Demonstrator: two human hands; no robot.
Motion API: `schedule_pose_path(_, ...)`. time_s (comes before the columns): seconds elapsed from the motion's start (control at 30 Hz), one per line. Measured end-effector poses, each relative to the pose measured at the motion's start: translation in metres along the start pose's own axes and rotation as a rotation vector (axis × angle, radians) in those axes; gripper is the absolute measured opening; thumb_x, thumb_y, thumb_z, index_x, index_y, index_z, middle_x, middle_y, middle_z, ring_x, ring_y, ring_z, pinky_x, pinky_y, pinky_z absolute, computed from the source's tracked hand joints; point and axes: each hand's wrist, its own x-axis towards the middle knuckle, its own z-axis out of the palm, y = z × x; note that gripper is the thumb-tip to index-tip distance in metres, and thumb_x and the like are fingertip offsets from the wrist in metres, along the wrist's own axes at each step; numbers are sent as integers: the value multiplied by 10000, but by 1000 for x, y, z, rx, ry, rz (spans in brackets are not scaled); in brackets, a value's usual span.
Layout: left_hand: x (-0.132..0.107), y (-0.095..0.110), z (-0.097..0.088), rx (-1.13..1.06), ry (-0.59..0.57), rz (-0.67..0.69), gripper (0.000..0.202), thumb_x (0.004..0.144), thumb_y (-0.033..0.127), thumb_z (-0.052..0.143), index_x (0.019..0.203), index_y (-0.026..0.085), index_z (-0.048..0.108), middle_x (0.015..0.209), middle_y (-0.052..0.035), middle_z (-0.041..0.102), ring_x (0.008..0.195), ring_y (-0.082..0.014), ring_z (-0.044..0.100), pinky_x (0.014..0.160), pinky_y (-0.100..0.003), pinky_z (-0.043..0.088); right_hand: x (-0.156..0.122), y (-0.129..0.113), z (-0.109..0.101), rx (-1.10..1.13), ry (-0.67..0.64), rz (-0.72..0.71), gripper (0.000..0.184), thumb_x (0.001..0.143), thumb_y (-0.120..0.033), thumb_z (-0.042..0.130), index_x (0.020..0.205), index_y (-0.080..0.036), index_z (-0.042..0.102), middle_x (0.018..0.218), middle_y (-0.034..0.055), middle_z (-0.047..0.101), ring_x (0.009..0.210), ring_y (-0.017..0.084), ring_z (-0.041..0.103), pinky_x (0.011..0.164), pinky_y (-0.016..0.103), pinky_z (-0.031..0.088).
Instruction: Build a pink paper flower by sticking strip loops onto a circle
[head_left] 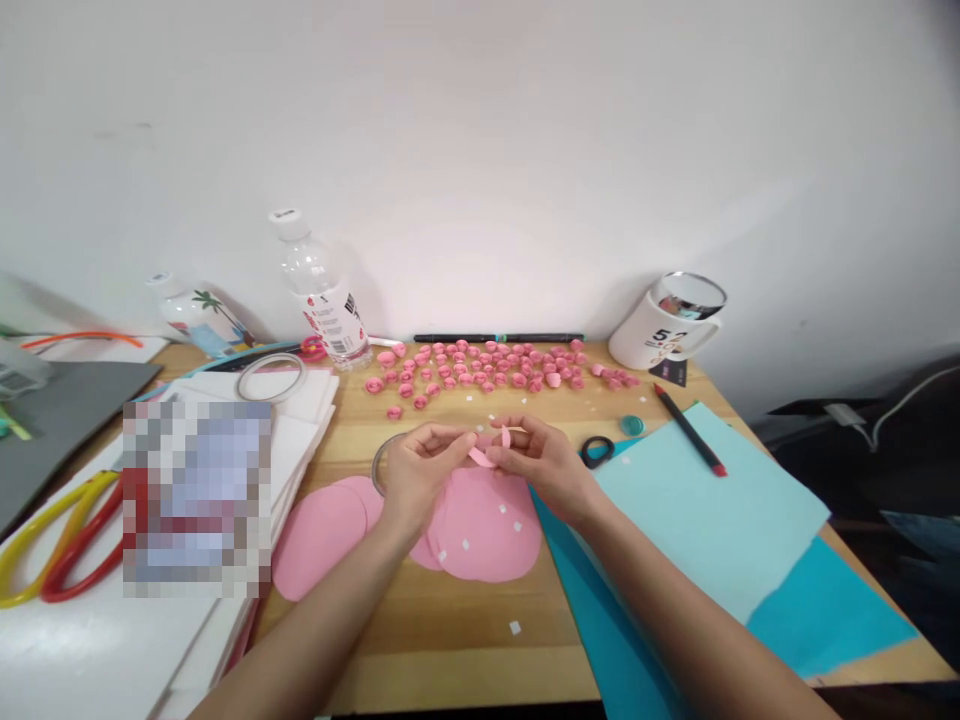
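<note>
left hand (424,465) and right hand (547,465), near each other: fingertips of both pinching one curled pink paper strip (482,458), held just above overlapping pink paper discs (491,540) on the wooden surface (465,670). behind: many small pink paper coils (519,380). at right: pale blue sheet (705,510), black pen (688,428) lying across it, white mug (643,335).

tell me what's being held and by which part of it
A thin pink paper strip: the left grip pinches it near one end, the right grip by its bent part; exact finger contacts are partly hidden.
</note>
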Motion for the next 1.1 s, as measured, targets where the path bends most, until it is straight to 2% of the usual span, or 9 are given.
schedule_pose_path(0.17,-2,1,1,107,-24,52,182,595,241,752,699,124,658,632,-29,699,601,-161,672,628,-255,557,2,-4,-2,0,139,-73,452,581,-288,775,954,-184,543,686,-16,638,598,128,610,619,292,512)
schedule_pose_path(0.33,-5,-2,1,217,-173,76,144,614,229,736,671,131,648,636,-41,695,592,-165,665,613,-257,551,3,-7,-4,-63,283,-176,404,585,-291,770,903,-178,548,719,10,654,627,139,621,604,285,519)
schedule_pose_path(0.4,-5,-3,1,202,-227,43,181,620,223,731,740,139,625,643,-36,694,598,-169,664,625,-279,555,2,-9,-3,-65,265,-197,400,585,-281,773,902,-183,551,716,10,660,636,139,623,611,282,519)
schedule_pose_path(0.53,-5,-4,2,148,-298,-57,421,601,189,736,968,167,531,638,0,686,552,-157,650,605,-303,555,-2,-12,0,-78,160,-238,398,606,-252,765,940,-195,555,727,7,668,669,141,631,637,278,519)
schedule_pose_path(0.67,-6,-7,3,170,-360,-47,279,607,185,720,856,150,598,631,-2,673,546,-142,637,591,-275,543,-6,-10,3,-182,90,-315,317,622,-245,757,882,-195,583,733,9,642,658,136,622,613,268,520)
schedule_pose_path(0.83,-9,-4,4,224,-352,-33,84,642,196,691,707,143,699,596,-20,670,555,-135,619,587,-245,521,-6,-5,3,-379,89,-496,239,676,-282,721,869,-207,601,749,16,603,635,136,602,598,283,530)
schedule_pose_path(0.93,-8,-2,4,211,-326,-6,115,684,219,668,607,145,711,580,-38,667,581,-135,603,589,-232,504,-7,-4,3,-541,176,-643,126,759,-251,641,873,-216,602,785,32,594,666,144,594,620,295,526)
schedule_pose_path(1.03,-6,-2,3,47,-248,-26,130,677,238,687,600,137,718,630,-57,683,623,-141,606,624,-242,505,-8,-4,3,-735,233,-806,93,767,-227,629,857,-229,606,892,64,576,800,183,591,703,340,513)
schedule_pose_path(1.1,-4,-2,2,-109,-198,-85,116,644,240,720,636,125,726,652,-64,687,616,-141,608,622,-251,506,-10,-3,4,-852,163,-900,142,726,-242,678,853,-236,616,966,79,549,900,212,568,757,366,499)
